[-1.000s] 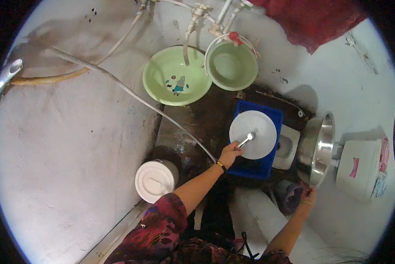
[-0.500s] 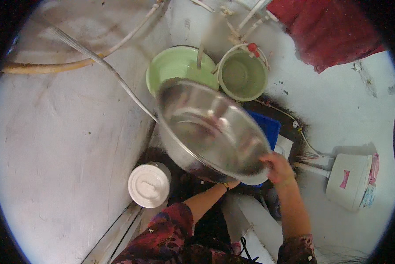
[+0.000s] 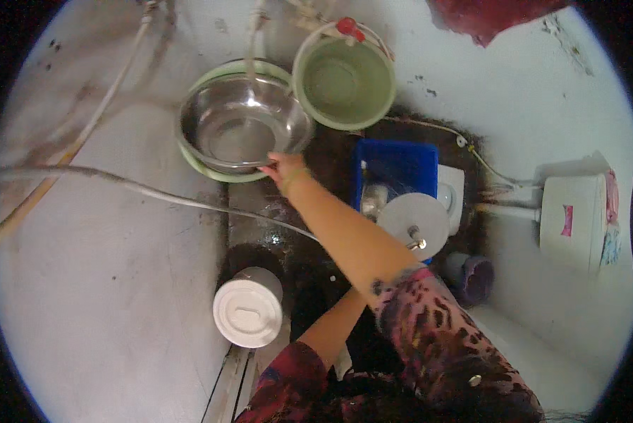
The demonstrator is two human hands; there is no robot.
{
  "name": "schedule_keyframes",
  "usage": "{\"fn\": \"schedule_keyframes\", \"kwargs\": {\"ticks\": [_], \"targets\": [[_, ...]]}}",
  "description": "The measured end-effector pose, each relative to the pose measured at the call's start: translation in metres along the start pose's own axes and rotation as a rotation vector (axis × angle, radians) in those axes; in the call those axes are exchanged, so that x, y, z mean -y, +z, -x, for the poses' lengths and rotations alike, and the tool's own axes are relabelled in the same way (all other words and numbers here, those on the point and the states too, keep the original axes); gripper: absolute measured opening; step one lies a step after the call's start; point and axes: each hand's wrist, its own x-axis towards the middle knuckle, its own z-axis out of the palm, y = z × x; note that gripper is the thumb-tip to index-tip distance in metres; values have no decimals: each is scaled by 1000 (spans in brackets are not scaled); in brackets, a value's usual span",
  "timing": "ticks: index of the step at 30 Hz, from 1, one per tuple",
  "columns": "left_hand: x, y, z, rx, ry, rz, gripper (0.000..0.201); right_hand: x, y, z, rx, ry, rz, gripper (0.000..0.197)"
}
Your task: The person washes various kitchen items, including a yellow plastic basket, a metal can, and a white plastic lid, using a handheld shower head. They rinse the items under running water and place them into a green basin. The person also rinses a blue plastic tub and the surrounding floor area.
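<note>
A shiny stainless steel basin (image 3: 242,137) sits in the wide green basin (image 3: 221,175), whose rim shows around it at the far left. My right hand (image 3: 287,173) is closed on the steel basin's near right rim, thumb on the edge. My right forearm stretches diagonally across the view. My left forearm passes beneath it, and the left hand is hidden there. Close to the right forearm is a round pale grey disc (image 3: 419,215) with a metal fitting, overlapping a blue crate (image 3: 401,149). Right of the basins stands a green bucket (image 3: 345,83) with a red-gripped handle.
A white lidded bin (image 3: 248,314) stands at the lower left by the wall. A pale hose (image 3: 168,194) runs across the left side. To the right are a white cistern (image 3: 574,218), a squat toilet (image 3: 452,197) and a purple container (image 3: 471,278). The dark floor (image 3: 274,233) looks wet.
The steel basin, tilted and held in both hands before, has moved away and left into the green basin. My left hand has left its rim. The view has shifted, showing the grey disc.
</note>
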Motion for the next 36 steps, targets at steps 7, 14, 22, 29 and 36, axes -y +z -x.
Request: {"fn": "schedule_keyframes", "kwargs": {"ticks": [7,14,22,29,36], "targets": [[95,39,54,-235,-547,260,22,29,-28,27,346,39,583,42],[125,37,60,-172,-695,-202,24,195,-236,143,150,-572,407,24],[142,30,72,-249,-796,-52,25,57,-640,-37,-257,-297,770,24],[137,-2,71,-349,-969,61,28,-49,-589,-118,-336,306,-22,49],[147,-21,72,-342,-989,96,32,-71,-538,-157,-236,134,-600,69]]}}
